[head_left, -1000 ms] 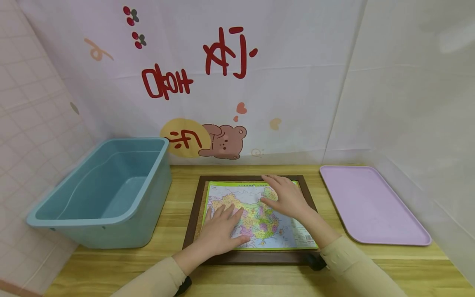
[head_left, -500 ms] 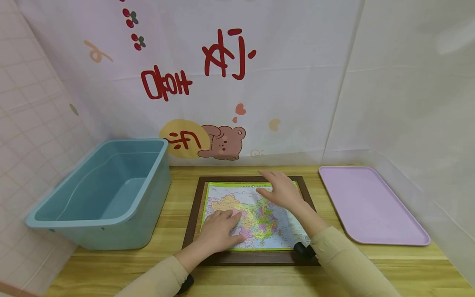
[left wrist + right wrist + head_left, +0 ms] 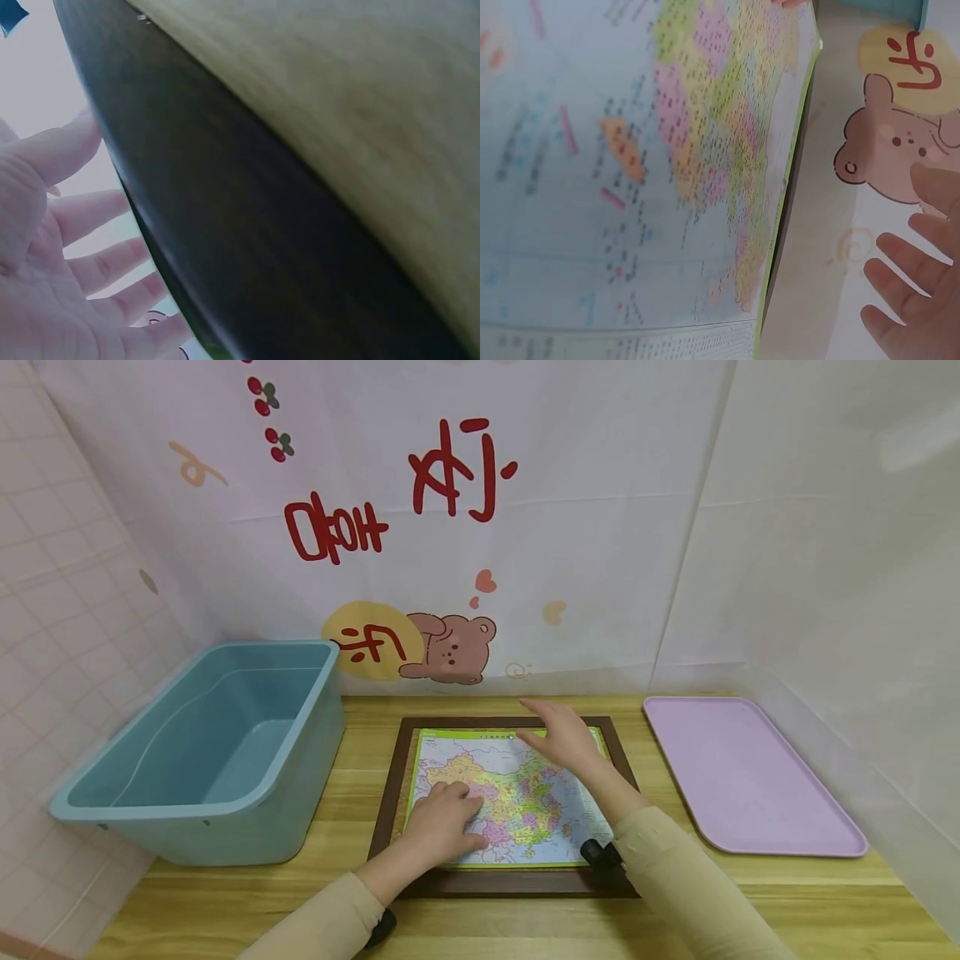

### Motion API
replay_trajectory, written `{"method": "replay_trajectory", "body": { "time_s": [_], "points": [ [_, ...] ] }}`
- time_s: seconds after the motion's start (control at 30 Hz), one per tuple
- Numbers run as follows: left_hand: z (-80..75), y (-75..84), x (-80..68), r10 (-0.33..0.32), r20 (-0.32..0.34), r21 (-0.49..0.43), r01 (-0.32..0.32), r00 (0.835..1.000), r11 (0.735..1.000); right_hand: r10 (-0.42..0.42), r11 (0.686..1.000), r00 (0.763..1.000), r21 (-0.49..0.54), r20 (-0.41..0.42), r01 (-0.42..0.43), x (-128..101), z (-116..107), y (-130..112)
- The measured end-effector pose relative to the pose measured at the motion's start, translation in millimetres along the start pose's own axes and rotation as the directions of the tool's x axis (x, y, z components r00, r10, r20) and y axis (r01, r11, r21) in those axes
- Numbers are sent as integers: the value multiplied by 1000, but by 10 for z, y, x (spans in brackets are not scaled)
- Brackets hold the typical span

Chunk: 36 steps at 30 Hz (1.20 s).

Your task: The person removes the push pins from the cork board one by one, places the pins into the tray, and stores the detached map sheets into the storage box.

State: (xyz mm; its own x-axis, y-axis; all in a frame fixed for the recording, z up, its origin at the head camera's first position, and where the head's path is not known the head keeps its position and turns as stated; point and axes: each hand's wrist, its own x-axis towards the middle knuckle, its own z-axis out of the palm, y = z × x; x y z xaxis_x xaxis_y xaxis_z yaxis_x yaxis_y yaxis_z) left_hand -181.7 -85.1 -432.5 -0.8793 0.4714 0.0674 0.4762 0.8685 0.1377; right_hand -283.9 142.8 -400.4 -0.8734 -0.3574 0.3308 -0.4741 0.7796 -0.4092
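Note:
A printed map (image 3: 517, 814) with a green border lies on a brown-framed cork board (image 3: 510, 882). My left hand (image 3: 438, 822) is over the map's left part, fingers slightly bent and thumb apart; it holds nothing. In the left wrist view that hand (image 3: 82, 262) shows its spread fingers beyond the dark frame edge. Above the map's upper right my right hand (image 3: 562, 739) hovers, thumb and fingers apart, nothing between them. The right wrist view has the same hand (image 3: 922, 277) clear of the map's top edge. A tiny white dot (image 3: 512, 737) sits on the green top border.
On the left of the wooden table (image 3: 525, 931) stands a deep blue plastic tub (image 3: 307, 752). A flat lilac tray (image 3: 757, 777) lies at the right. Behind them hangs a white printed cloth (image 3: 585, 527) with a bear picture.
My right hand has shifted a little up and left over the map. The left hand's fingers have drawn back and bent slightly. The map stays in place.

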Motion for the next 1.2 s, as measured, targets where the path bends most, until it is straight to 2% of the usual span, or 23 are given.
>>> {"method": "replay_trajectory", "body": {
  "time_s": [0.37,0.6,0.87,1.2],
  "points": [
    [-5,21,31,-32,29,-1,32,999,1000,126,987,989,92,73,-132,165,115,71],
    [6,12,37,-31,22,12,30,999,999,155,983,983,83,99,-163,244,216,109],
    [1,5,50,-8,1,45,8,1000,999,225,970,967,71,118,-234,273,287,144],
    [-11,16,70,-25,20,42,24,1000,999,301,944,944,96,138,-315,280,389,184]
  ]
}}
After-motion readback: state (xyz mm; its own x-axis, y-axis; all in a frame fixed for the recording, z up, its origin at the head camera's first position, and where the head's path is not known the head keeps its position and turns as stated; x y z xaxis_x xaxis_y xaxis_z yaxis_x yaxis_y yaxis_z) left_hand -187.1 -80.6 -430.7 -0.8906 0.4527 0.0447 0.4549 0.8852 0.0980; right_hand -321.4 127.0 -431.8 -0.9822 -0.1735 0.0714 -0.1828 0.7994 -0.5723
